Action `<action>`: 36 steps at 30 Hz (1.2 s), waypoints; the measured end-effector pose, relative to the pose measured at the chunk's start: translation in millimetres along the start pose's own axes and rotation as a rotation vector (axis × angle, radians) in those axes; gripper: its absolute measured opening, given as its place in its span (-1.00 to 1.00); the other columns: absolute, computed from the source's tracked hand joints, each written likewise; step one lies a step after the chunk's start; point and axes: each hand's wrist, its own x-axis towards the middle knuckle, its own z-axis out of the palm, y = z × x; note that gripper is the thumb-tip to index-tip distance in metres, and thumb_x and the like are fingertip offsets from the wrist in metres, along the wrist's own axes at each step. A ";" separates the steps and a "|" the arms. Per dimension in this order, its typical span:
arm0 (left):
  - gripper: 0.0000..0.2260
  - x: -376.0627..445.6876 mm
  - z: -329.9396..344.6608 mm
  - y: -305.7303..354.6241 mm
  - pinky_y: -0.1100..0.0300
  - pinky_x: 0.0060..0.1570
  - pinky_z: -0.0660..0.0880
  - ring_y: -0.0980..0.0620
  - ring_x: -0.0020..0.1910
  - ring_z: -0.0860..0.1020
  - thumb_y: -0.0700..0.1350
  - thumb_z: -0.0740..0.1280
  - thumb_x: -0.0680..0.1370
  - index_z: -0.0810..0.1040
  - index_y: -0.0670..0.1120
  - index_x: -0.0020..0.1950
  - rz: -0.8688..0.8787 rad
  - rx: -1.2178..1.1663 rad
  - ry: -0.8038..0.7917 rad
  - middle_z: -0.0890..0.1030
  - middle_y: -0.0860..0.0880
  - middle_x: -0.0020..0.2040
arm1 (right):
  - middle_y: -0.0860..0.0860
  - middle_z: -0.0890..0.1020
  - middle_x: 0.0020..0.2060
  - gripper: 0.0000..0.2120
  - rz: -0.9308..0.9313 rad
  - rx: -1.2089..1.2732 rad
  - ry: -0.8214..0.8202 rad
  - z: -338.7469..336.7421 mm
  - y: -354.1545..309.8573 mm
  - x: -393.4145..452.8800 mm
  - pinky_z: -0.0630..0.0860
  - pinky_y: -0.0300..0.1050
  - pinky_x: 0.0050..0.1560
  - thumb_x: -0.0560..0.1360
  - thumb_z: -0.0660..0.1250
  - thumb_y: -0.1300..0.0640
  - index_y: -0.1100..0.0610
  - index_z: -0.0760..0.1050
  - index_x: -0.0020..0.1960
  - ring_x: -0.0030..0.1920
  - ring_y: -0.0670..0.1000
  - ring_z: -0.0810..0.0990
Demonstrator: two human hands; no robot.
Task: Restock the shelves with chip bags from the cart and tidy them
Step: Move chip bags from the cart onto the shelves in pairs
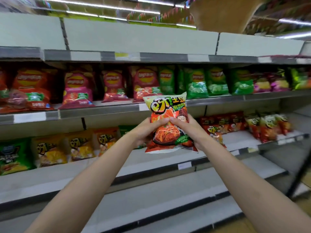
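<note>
Both hands grip one red bag (168, 125), upright, in front of the middle shelf (168, 158). Left hand (148, 130) clasps its left edge, right hand (188, 128) its right edge, thumbs touching on the front. Red bags (218, 125) stand just beside, to the right.

An orange-red chip bag (168, 125) is showing a pale green top; red bags (32, 88) and green bags (196, 83) are lining grey shelves (101, 111).
</note>
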 end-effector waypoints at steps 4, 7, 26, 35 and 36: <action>-0.33 28.8 43.2 -13.4 -0.11 0.26 0.47 -0.09 0.17 0.60 0.20 0.55 0.24 0.47 0.03 0.28 -0.044 0.014 -0.097 0.62 -0.06 0.20 | -0.03 0.62 0.09 -0.36 0.048 -0.005 0.078 -51.4 17.7 -17.7 0.58 -0.14 0.00 0.36 0.50 -0.13 0.05 0.36 0.33 0.04 -0.07 0.64; -0.32 50.5 76.7 -21.3 -0.10 0.26 0.47 -0.07 0.16 0.61 0.20 0.54 0.23 0.48 0.02 0.28 -0.064 0.015 -0.160 0.64 -0.04 0.18 | -0.01 0.63 0.14 -0.15 0.071 -0.016 0.157 -85.3 28.5 -27.3 0.56 0.05 0.17 0.17 0.56 -0.28 0.03 0.37 0.33 0.11 0.01 0.63; -0.13 281.7 279.1 -59.7 -0.11 0.31 0.42 -0.04 0.20 0.59 0.28 0.61 0.07 0.46 0.01 0.29 -0.117 -0.045 -0.557 0.63 -0.01 0.19 | -0.01 0.54 0.28 0.07 0.211 -0.088 0.465 -337.8 89.2 16.8 0.51 0.08 0.25 0.09 0.56 -0.35 0.00 0.22 0.46 0.21 0.03 0.58; -0.58 384.8 350.8 -70.4 0.22 0.08 0.40 0.09 0.10 0.46 -0.11 0.36 0.55 0.29 0.00 0.35 -0.154 -0.044 -0.572 0.47 0.07 0.13 | -0.03 0.62 0.18 -0.14 0.291 -0.049 0.460 -443.4 126.7 61.6 0.53 0.14 0.21 0.23 0.51 -0.31 -0.04 0.31 0.41 0.12 0.03 0.64; -0.67 388.2 361.1 -71.0 0.27 0.03 0.44 0.11 0.06 0.49 -0.13 0.34 0.56 0.32 0.04 0.27 -0.185 -0.042 -0.577 0.49 0.08 0.15 | -0.03 0.62 0.17 -0.18 0.307 -0.051 0.464 -454.4 133.9 62.0 0.54 0.13 0.21 0.24 0.50 -0.31 -0.05 0.33 0.39 0.11 0.03 0.64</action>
